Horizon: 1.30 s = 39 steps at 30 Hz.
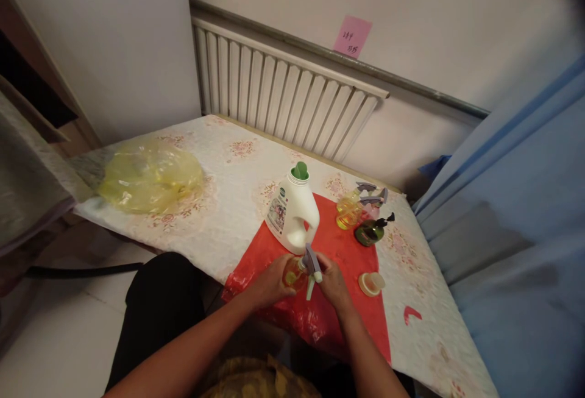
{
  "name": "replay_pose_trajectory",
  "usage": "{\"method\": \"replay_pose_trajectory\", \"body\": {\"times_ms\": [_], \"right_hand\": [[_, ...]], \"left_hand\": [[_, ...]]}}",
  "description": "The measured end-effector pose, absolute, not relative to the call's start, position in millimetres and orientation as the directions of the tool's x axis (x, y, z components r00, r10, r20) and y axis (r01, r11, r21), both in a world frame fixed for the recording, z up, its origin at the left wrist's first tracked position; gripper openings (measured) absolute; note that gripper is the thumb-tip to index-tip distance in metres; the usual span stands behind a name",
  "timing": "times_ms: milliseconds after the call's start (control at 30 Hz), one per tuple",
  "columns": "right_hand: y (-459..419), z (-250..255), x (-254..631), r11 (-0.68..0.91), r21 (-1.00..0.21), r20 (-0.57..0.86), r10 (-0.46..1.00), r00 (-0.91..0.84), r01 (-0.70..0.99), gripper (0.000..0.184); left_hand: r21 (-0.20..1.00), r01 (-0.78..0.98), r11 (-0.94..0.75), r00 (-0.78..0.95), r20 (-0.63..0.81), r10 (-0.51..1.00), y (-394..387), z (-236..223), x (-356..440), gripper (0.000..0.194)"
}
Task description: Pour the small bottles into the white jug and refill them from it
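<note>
A small clear spray bottle (294,275) with yellow liquid is held over the front of the red plastic sheet (340,264). My left hand (272,282) is wrapped around its body. At the grey trigger head (312,264), my right hand (333,282) has its fingers closed on the far side; the fingertips are partly hidden. Just beyond my hands stands a white jug (299,203) with a handle and a green piece in its mouth. Right of it are yellow spray bottles (348,210) with grey heads and a dark green pump bottle (369,233).
A pale cap (371,284) lies on the red sheet's right side. Near it, a small red scrap (411,314) rests on the flowered tablecloth (242,169). A crumpled yellow plastic bag (153,175) sits at left. A radiator (274,84) and blue curtain (512,203) border the table.
</note>
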State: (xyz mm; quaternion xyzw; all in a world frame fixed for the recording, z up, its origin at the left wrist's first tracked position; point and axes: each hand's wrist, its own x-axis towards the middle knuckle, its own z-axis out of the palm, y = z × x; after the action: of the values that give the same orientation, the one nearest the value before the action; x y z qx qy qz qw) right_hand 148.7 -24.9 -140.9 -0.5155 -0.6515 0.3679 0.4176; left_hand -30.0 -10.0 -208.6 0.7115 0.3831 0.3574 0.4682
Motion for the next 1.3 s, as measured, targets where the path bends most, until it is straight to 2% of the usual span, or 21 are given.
{"method": "replay_pose_trajectory", "body": {"times_ms": [267,467,633,833,933,1167,1300], "right_hand": [[-23,-142,145,0.22,-0.891,0.192,0.975,-0.11,0.397,0.021],[-26,-157,137,0.216,-0.872,0.246,0.969,0.012,0.439,0.014],[-28,-163,132,0.195,-0.859,0.27,0.958,0.096,0.473,0.016],[-30,-159,134,0.236,-0.862,0.29,0.955,0.054,0.449,0.02],[-33,-156,136,0.259,-0.86,0.296,0.955,0.016,0.44,0.024],[-30,-158,137,0.258,-0.836,0.298,0.955,0.005,0.485,0.014],[-26,-164,134,0.235,-0.807,0.304,0.952,0.039,0.542,0.012]], "left_hand": [[0.938,0.217,-0.269,0.458,0.146,0.877,-11,-201,-30,0.069],[0.939,0.227,-0.26,0.457,0.133,0.88,-12,-197,-30,0.056],[0.938,0.25,-0.241,0.439,0.112,0.891,-11,-201,-31,0.073],[0.937,0.23,-0.264,0.447,0.139,0.883,-12,-198,-28,0.06],[0.937,0.225,-0.267,0.445,0.145,0.884,-12,-198,-27,0.065],[0.936,0.233,-0.263,0.435,0.141,0.889,-13,-198,-27,0.067],[0.938,0.229,-0.262,0.444,0.138,0.885,-14,-193,-27,0.056]]}}
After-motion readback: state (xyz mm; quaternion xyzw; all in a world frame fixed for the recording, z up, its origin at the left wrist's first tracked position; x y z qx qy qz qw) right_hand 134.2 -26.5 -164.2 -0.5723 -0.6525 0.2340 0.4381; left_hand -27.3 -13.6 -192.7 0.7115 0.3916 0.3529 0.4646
